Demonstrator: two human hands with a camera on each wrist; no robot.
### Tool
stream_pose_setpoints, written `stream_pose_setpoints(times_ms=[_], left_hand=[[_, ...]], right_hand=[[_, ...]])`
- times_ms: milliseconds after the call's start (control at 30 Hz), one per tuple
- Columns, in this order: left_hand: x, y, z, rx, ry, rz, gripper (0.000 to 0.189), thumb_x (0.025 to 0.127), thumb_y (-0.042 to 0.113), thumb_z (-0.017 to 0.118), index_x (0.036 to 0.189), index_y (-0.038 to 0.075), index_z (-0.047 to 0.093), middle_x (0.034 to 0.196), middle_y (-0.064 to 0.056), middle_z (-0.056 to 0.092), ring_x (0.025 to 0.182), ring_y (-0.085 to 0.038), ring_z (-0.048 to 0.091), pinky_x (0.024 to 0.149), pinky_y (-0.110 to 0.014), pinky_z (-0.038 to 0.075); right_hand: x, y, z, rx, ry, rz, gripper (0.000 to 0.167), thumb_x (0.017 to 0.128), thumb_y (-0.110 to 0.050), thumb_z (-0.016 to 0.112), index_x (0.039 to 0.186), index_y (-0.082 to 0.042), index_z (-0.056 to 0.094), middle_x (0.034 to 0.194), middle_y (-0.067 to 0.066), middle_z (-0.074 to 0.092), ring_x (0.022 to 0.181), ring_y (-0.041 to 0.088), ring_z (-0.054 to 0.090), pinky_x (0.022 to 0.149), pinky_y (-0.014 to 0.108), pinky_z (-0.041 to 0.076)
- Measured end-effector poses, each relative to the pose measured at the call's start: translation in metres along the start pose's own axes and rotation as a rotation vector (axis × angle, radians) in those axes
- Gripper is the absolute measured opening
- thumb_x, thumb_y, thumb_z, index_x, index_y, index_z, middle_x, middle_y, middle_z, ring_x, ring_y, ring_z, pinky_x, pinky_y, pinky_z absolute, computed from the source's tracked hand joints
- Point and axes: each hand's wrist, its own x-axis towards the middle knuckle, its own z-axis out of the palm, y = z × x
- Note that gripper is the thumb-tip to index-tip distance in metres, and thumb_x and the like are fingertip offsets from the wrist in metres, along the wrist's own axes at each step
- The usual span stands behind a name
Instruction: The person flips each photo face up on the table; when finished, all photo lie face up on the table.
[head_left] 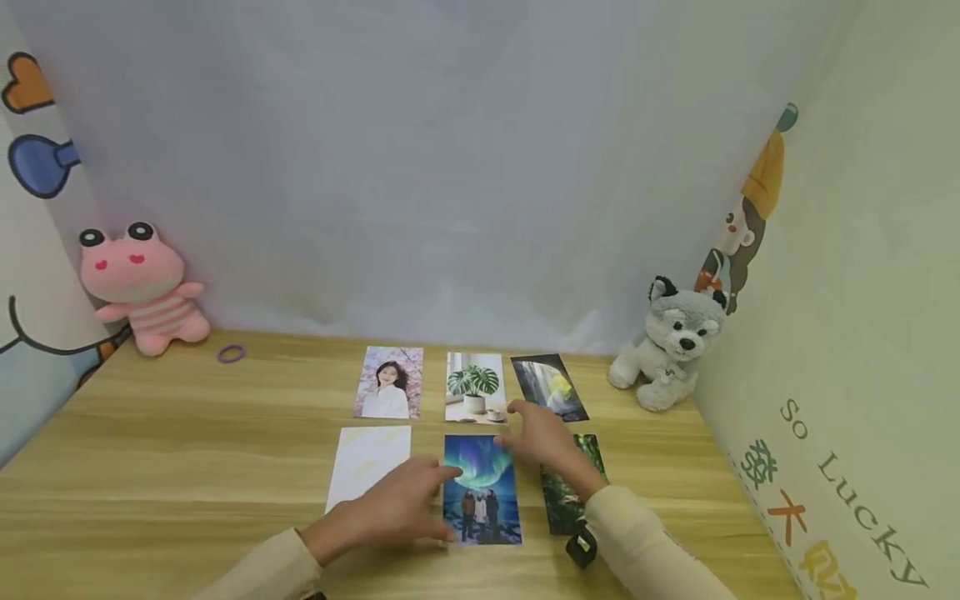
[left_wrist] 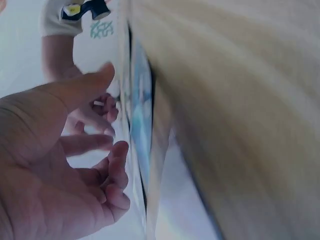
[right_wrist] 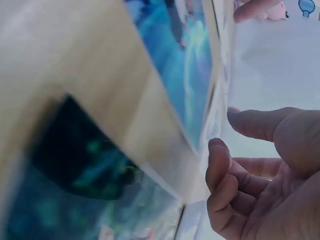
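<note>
Photo cards lie in two rows of three on the wooden table. The front middle aurora photo (head_left: 480,475), with three people under green light, lies between the hands. My left hand (head_left: 401,502) is at its left edge, covering a corner of the mostly white card (head_left: 366,457). My right hand (head_left: 538,435) hovers over its upper right corner, beside the green forest photo (head_left: 564,502). In both wrist views, the left hand (left_wrist: 60,165) and right hand (right_wrist: 270,175) have loosely bent fingers with nothing between them.
Behind lie a portrait photo (head_left: 387,383), a potted plant photo (head_left: 474,383) and a dark photo with a bright patch (head_left: 542,379). A purple ring (head_left: 231,353) and pink plush (head_left: 150,287) are at left; a grey plush dog (head_left: 671,346) sits at right.
</note>
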Motion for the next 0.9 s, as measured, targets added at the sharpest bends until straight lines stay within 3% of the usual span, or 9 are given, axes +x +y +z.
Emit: stream_pose_setpoints(times_ms=[100,233,367,533,733,900], left_hand=[[-0.007,-0.013,-0.014,-0.035,-0.005,0.018,0.081,0.074,0.037,0.088,0.14,0.005,0.055,0.099,-0.003,0.055,0.087,-0.014,0.047,0.069,-0.029,0.04],[-0.024,-0.036,-0.026,0.007,0.058,0.009,0.079,0.073,0.041,0.088,0.139,0.01,0.058,0.11,-0.005,0.055,0.095,-0.018,0.046,0.074,-0.034,0.039],[-0.041,-0.057,-0.031,0.046,0.118,-0.041,0.077,0.068,0.042,0.09,0.133,0.011,0.063,0.122,-0.011,0.056,0.108,-0.029,0.051,0.084,-0.046,0.045],[-0.059,-0.073,-0.037,0.082,0.117,-0.116,0.085,0.059,0.04,0.094,0.133,0.012,0.062,0.139,-0.026,0.048,0.128,-0.05,0.045,0.092,-0.07,0.042],[-0.073,-0.083,-0.037,0.12,0.081,-0.139,0.094,0.053,0.046,0.095,0.134,0.013,0.061,0.144,-0.031,0.043,0.131,-0.056,0.039,0.093,-0.074,0.039],[-0.076,-0.086,-0.032,0.13,0.072,-0.165,0.093,0.054,0.046,0.094,0.134,0.013,0.062,0.146,-0.03,0.043,0.132,-0.055,0.039,0.094,-0.074,0.037]], right_hand=[[0.004,-0.002,-0.004,0.077,0.0,-0.063,0.045,0.09,-0.028,0.074,0.127,-0.005,0.063,0.096,0.014,0.072,0.073,0.024,0.065,0.065,0.04,0.053],[0.01,-0.01,-0.003,0.211,-0.067,-0.191,0.038,0.093,-0.019,0.071,0.125,-0.001,0.064,0.071,0.006,0.064,0.057,0.014,0.054,0.054,0.03,0.045],[0.015,-0.024,0.004,0.238,-0.107,-0.285,0.04,0.093,-0.019,0.071,0.127,0.0,0.063,0.081,0.004,0.068,0.068,0.013,0.062,0.062,0.029,0.05],[0.023,-0.046,0.014,0.26,-0.146,-0.332,0.043,0.09,-0.015,0.073,0.13,-0.001,0.062,0.099,0.01,0.072,0.089,0.023,0.069,0.076,0.035,0.056],[0.032,-0.068,0.029,0.249,-0.233,-0.368,0.048,0.087,-0.012,0.076,0.133,-0.003,0.061,0.114,0.016,0.07,0.106,0.029,0.068,0.087,0.036,0.056],[0.035,-0.083,0.04,0.226,-0.266,-0.344,0.051,0.085,-0.011,0.077,0.133,-0.005,0.061,0.118,0.016,0.069,0.106,0.027,0.067,0.086,0.034,0.056]])
